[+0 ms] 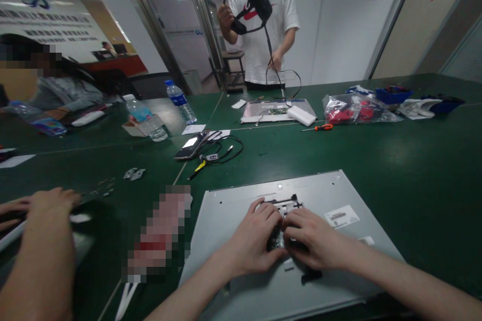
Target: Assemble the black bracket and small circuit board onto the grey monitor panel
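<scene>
A flat silver metal panel (222,225), like the back of a display, lies on the green table in front of me. At its middle is a small circuit board (276,242), mostly covered by my fingers. My left hand (256,233) curls round the board's left side, thumb toward me and fingers on the far side. Close against it, my right hand (314,238) has its bent fingers closed at the board's right side. A black cable (294,199) shows just beyond my fingertips. White labels (342,216) are stuck to the panel's right part.
A co-worker's arm (48,246) reaches in at left, beside a blurred strap-ended item (160,233). Further back are a phone (191,145) with cables, bottles (181,103), an orange screwdriver (323,127), another panel (259,113) and plastic bags (357,108). A standing person holds a black headset (256,5).
</scene>
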`<state>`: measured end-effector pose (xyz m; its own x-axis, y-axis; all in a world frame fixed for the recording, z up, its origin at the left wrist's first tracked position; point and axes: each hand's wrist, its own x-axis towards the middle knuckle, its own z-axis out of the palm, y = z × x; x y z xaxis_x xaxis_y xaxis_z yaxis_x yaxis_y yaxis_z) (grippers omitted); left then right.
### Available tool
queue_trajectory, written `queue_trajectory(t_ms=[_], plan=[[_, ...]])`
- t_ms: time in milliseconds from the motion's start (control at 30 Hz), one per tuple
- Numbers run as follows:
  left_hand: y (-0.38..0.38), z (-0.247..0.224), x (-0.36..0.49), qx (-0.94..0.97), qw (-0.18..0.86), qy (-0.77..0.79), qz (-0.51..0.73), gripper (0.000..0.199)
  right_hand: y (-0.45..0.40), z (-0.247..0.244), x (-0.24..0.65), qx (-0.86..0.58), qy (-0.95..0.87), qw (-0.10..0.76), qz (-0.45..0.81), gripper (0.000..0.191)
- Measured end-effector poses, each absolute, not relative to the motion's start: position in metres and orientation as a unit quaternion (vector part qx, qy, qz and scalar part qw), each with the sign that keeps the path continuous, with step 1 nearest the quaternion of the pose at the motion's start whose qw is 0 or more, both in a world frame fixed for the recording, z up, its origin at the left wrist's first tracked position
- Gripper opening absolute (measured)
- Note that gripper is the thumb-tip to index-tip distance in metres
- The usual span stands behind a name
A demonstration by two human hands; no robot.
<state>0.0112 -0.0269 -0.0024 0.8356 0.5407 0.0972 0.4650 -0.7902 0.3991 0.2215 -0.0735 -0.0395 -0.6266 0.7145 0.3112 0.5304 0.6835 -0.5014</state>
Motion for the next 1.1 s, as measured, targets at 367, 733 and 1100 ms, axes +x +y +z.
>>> queue_trajectory(t_ms=[367,733,1100], plan=[[-0.0267,-0.0024,0.0114,0.94,0.187,0.268,0.099,0.043,-0.0743,-0.0391,0.2205,-0.351,-0.876,0.259,0.204,0.006],[-0.0264,-0.004,0.0112,0.942,0.178,0.268,0.096,0.037,-0.0722,-0.044,0.2216,-0.343,-0.88,0.26,0.2,0.008],[-0.0268,-0.0024,0.0106,0.942,0.179,0.269,0.093,0.041,-0.0733,-0.0424,0.222,-0.349,-0.88,0.254,0.2,0.007]])
